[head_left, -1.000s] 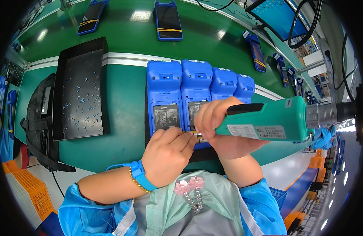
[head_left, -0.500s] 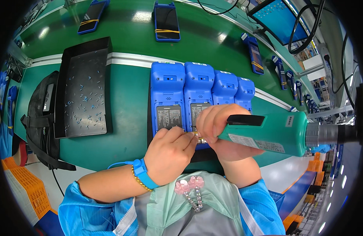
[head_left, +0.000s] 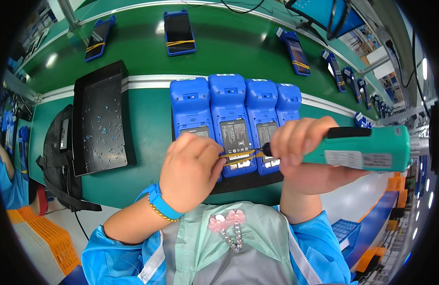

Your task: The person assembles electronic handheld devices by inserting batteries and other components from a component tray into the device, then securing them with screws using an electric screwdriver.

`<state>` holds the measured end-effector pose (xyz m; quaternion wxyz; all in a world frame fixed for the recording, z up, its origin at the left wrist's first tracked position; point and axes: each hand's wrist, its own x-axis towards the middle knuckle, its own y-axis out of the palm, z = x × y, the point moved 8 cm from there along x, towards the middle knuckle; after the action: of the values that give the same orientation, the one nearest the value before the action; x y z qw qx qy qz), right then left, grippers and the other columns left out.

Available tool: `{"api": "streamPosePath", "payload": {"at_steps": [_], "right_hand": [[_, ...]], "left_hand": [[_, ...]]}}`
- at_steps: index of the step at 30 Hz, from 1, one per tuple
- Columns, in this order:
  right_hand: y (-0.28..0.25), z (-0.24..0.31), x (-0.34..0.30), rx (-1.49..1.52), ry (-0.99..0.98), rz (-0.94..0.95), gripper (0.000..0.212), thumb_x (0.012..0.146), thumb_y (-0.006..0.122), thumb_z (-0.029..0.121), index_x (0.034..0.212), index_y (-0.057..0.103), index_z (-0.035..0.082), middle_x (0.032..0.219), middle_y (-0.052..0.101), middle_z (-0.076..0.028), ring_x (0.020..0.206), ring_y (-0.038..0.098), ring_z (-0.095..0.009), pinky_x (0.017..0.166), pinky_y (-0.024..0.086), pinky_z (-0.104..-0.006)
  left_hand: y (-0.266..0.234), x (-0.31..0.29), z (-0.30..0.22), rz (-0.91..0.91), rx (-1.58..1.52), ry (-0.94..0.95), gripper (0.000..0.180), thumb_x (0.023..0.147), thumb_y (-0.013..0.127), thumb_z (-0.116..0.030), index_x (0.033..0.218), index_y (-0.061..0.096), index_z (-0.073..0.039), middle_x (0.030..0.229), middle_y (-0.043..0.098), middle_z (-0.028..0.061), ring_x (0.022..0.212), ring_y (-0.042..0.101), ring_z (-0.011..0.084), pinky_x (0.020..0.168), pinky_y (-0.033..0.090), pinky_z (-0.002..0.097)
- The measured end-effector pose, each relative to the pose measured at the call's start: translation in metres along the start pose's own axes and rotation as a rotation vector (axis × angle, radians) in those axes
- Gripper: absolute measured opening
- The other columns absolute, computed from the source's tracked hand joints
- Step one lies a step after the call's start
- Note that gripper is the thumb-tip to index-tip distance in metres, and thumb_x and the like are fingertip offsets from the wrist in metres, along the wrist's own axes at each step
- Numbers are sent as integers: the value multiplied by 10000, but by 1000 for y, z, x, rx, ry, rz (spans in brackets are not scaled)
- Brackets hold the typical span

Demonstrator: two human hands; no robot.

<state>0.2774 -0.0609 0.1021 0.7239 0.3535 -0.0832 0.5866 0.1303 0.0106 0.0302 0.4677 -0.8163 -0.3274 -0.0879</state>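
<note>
Several blue handheld devices lie face down side by side; their backs show dark labelled batteries. Across the lower end of the second device (head_left: 227,97) runs a yellow rubber band (head_left: 239,156). My left hand (head_left: 188,164), closed in a pinch, grips the band's left end and covers the lower part of the first device (head_left: 190,95). In my right hand (head_left: 300,147) is a green electric screwdriver (head_left: 366,149), held level with its dark tip pointing left. The tip is by the band's right end, over the third device (head_left: 261,97); exact contact cannot be made out.
Left of the devices stands a black tray (head_left: 100,137) with scattered small screws, beside a black bag (head_left: 57,156). Banded blue devices (head_left: 180,35) lie on the green belt beyond. A monitor (head_left: 326,16) stands at the back right. Orange crates (head_left: 50,237) are at lower left.
The screwdriver and my right hand have moved right, away from my left hand. The rubber band now shows stretched across the second device. My view has shifted slightly.
</note>
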Motion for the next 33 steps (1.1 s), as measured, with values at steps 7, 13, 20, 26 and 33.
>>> {"api": "streamPosePath", "payload": {"at_steps": [7, 13, 20, 26, 33], "right_hand": [[-48, 32, -18, -83, -73, -58, 908, 828, 326, 912, 913, 546, 35, 680, 559, -81, 631, 533, -200, 577, 428, -351], [-59, -11, -24, 7, 158, -107, 980, 759, 313, 971, 894, 542, 29, 690, 583, -102, 640, 551, -215, 593, 445, -350], [-55, -25, -25, 35, 228, -32, 1028, 732, 310, 990, 899, 543, 3, 699, 587, -119, 652, 552, -228, 588, 452, -342], [-57, -25, -29, 15, 207, -25, 1028, 736, 302, 989, 910, 543, 4, 714, 585, -118, 681, 555, -226, 620, 445, -342], [-57, -25, -32, 5, 190, -32, 1004, 752, 326, 971, 916, 542, 5, 735, 591, -115, 683, 554, -220, 621, 443, -343]], "left_hand": [[29, 21, -48, 164, -16, 130, 326, 685, 798, -64, 992, 696, -33, 972, 655, 73, 915, 597, 289, 805, 506, 393], [83, -4, -88, 290, 213, 431, 324, 750, 633, -130, 1040, 735, -27, 1060, 695, 64, 902, 619, 192, 751, 496, 341], [84, -3, -87, 205, 237, 394, 310, 714, 655, -128, 996, 740, -32, 1032, 698, 50, 866, 624, 187, 695, 499, 334], [83, -2, -83, 196, 189, 365, 280, 703, 660, -117, 963, 732, -41, 993, 691, 33, 860, 628, 197, 713, 512, 336], [84, -1, -81, 185, 178, 345, 268, 696, 666, -109, 950, 728, -47, 970, 690, 28, 861, 636, 200, 722, 518, 334]]}}
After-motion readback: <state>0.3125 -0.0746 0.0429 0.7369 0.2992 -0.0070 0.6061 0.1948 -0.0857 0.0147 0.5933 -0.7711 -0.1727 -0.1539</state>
